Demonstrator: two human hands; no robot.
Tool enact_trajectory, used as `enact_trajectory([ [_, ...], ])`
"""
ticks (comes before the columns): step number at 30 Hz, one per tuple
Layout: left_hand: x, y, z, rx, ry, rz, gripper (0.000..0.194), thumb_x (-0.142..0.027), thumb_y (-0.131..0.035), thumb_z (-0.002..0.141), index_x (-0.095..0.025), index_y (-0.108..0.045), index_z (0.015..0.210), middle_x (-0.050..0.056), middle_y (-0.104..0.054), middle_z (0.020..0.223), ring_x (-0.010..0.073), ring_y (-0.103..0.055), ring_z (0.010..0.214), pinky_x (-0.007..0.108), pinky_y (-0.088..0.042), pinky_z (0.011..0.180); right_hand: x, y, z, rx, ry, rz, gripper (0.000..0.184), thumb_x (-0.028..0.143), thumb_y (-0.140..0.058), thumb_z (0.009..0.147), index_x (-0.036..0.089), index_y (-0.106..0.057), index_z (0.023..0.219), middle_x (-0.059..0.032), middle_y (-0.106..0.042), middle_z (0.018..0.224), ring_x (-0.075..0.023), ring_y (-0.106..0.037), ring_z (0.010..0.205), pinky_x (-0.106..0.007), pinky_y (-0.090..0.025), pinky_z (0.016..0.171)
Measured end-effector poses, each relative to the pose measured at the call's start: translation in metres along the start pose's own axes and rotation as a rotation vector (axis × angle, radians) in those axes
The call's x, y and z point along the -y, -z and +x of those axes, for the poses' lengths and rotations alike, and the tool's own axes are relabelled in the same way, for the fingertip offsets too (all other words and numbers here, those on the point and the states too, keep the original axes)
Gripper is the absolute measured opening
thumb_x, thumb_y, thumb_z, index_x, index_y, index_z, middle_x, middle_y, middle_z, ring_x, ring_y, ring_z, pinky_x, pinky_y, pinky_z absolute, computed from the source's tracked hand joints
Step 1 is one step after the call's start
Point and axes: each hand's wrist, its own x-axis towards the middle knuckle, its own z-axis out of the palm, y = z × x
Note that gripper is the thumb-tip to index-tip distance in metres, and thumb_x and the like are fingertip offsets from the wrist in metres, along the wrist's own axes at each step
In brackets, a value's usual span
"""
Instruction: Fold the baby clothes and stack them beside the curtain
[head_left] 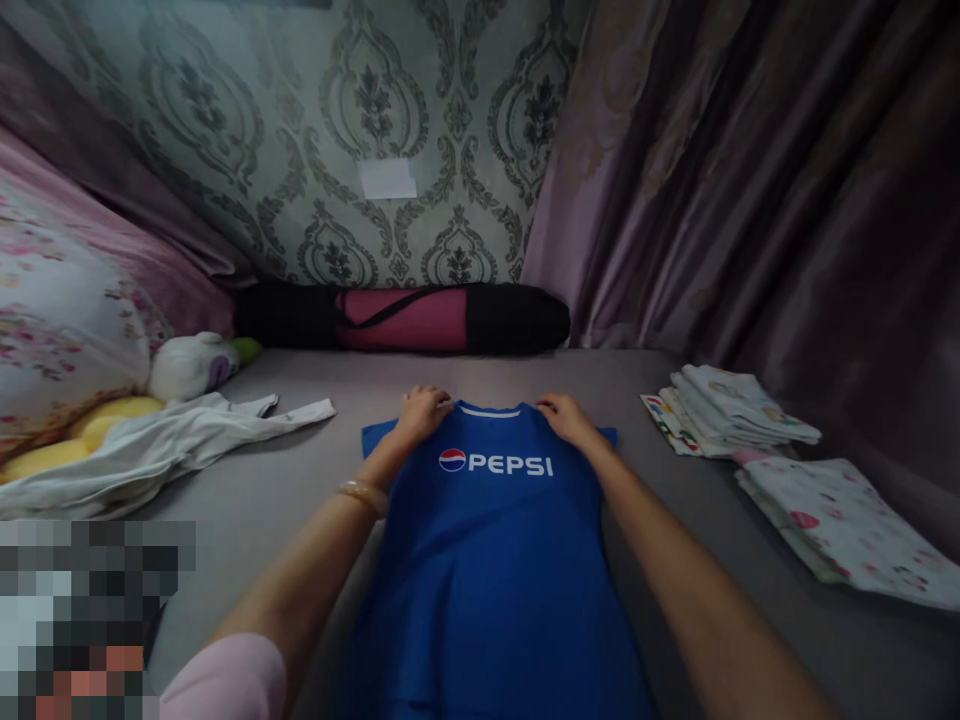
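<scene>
A blue Pepsi T-shirt (517,560) lies spread out front side up, its collar at the far end and its lower part running toward me out of the picture. At the left shoulder beside the collar, my left hand (424,412) has its fingers closed on the fabric; a pale bangle is on that wrist. My right hand (564,416) pinches the right shoulder on the other side of the neckline. Both short sleeves stick out past my wrists. Soft creases cross the shirt below the white lettering.
Two folded stacks of cloth, one farther back (742,405) and one nearer (855,520), lie at the right. White crumpled clothing (202,440) and a plush toy (187,368) are at the left. A black and maroon long bag (405,318) lies along the patterned wall.
</scene>
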Motion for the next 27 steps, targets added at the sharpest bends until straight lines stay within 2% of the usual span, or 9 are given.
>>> enact_trajectory([
  [3, -0.014, -0.010, 0.013, 0.055, 0.005, -0.007, 0.036, -0.040, -0.049, 0.089, -0.021, -0.063, 0.116, 0.011, -0.063, 0.119, 0.0311, -0.049, 0.113, 0.042, -0.036, 0.089, 0.016, -0.016, 0.015, 0.012, -0.021, -0.024, 0.032, 0.024, -0.045, 0.095, 0.019, -0.061, 0.122, -0.0090, -0.061, 0.124, -0.0191, -0.057, 0.113, -0.024, -0.042, 0.090],
  [6, -0.015, -0.015, 0.015, 0.084, 0.001, 0.001, 0.032, -0.037, -0.049, 0.090, -0.021, -0.065, 0.113, 0.010, -0.064, 0.116, 0.0303, -0.051, 0.112, 0.042, -0.035, 0.090, 0.021, -0.023, 0.017, 0.019, -0.046, -0.058, 0.030, 0.023, -0.046, 0.094, 0.018, -0.062, 0.119, -0.0118, -0.059, 0.124, -0.0214, -0.057, 0.111, -0.026, -0.042, 0.087],
  [13, -0.017, -0.018, 0.018, 0.016, -0.002, 0.022, 0.029, -0.028, -0.040, 0.094, -0.018, -0.067, 0.099, 0.011, -0.067, 0.108, 0.0272, -0.056, 0.107, 0.040, -0.034, 0.090, 0.029, -0.021, 0.014, -0.027, -0.041, -0.137, 0.028, 0.024, -0.040, 0.096, 0.019, -0.064, 0.111, -0.0099, -0.059, 0.118, -0.0204, -0.058, 0.104, -0.026, -0.042, 0.081],
  [18, -0.026, -0.028, 0.023, -0.005, 0.106, 0.054, 0.032, -0.026, -0.033, 0.096, -0.012, -0.059, 0.107, 0.017, -0.066, 0.105, 0.0270, -0.059, 0.102, 0.037, -0.038, 0.086, 0.035, -0.033, 0.013, -0.129, -0.052, -0.233, 0.031, 0.017, -0.035, 0.095, 0.017, -0.062, 0.111, -0.0116, -0.059, 0.114, -0.0217, -0.055, 0.105, -0.028, -0.041, 0.083],
  [21, -0.024, -0.038, 0.021, -0.050, 0.135, 0.061, 0.032, -0.029, -0.031, 0.098, -0.011, -0.056, 0.107, 0.018, -0.065, 0.105, 0.0276, -0.060, 0.102, 0.037, -0.039, 0.085, 0.038, -0.042, 0.009, -0.180, -0.071, -0.267, 0.037, 0.011, -0.030, 0.094, 0.014, -0.062, 0.111, -0.0140, -0.059, 0.113, -0.0246, -0.053, 0.107, -0.032, -0.040, 0.087],
  [24, -0.015, -0.045, 0.020, -0.070, 0.114, 0.011, 0.031, -0.033, -0.031, 0.098, -0.015, -0.056, 0.105, 0.015, -0.067, 0.104, 0.0258, -0.060, 0.100, 0.035, -0.039, 0.085, 0.035, -0.042, -0.001, -0.162, -0.011, -0.218, 0.038, 0.014, -0.030, 0.094, 0.013, -0.057, 0.121, -0.0151, -0.058, 0.120, -0.0251, -0.051, 0.112, -0.034, -0.038, 0.093],
  [27, -0.006, -0.047, 0.022, -0.072, 0.079, -0.049, 0.028, -0.035, -0.035, 0.098, -0.018, -0.057, 0.104, 0.012, -0.067, 0.105, 0.0239, -0.061, 0.101, 0.033, -0.040, 0.086, 0.016, -0.035, -0.020, -0.085, 0.090, -0.121, 0.049, 0.030, -0.030, 0.098, 0.012, -0.037, 0.142, -0.0158, -0.041, 0.144, -0.0244, -0.041, 0.128, -0.035, -0.033, 0.103],
])
